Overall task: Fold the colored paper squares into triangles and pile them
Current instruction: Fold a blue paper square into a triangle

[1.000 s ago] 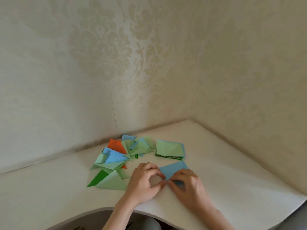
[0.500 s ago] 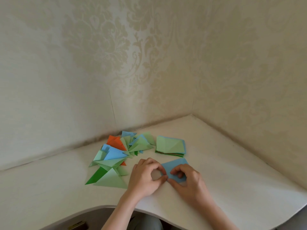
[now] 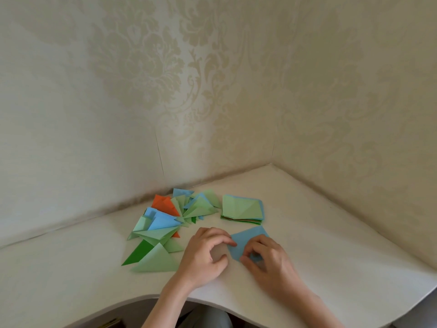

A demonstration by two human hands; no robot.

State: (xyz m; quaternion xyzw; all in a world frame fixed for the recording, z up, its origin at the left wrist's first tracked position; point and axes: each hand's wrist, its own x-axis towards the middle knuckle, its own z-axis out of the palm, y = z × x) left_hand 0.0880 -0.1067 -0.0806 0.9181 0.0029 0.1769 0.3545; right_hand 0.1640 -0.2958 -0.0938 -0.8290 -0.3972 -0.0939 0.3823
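A blue paper (image 3: 249, 241) lies on the white desk (image 3: 331, 245), partly folded, between my hands. My left hand (image 3: 204, 255) has curled fingers; its index fingertip sits on the paper's left corner and the thumb is a little apart from it. My right hand (image 3: 269, 262) covers the paper's near edge, and its curled fingers pinch the fold there. A loose pile of folded triangles (image 3: 163, 223) in green, blue and orange lies to the left. A stack of flat paper squares (image 3: 242, 209), with a light green one on top, sits just behind the blue paper.
The desk fits into a corner between two wallpapered walls (image 3: 212, 91). Its curved front edge (image 3: 151, 298) runs just under my forearms. A large light green triangle (image 3: 157, 262) lies closest to my left hand.
The camera has tilted, so everything sits slightly lower in view. My left thumb has drawn away from the index finger, and my right hand has shifted along the paper's near edge.
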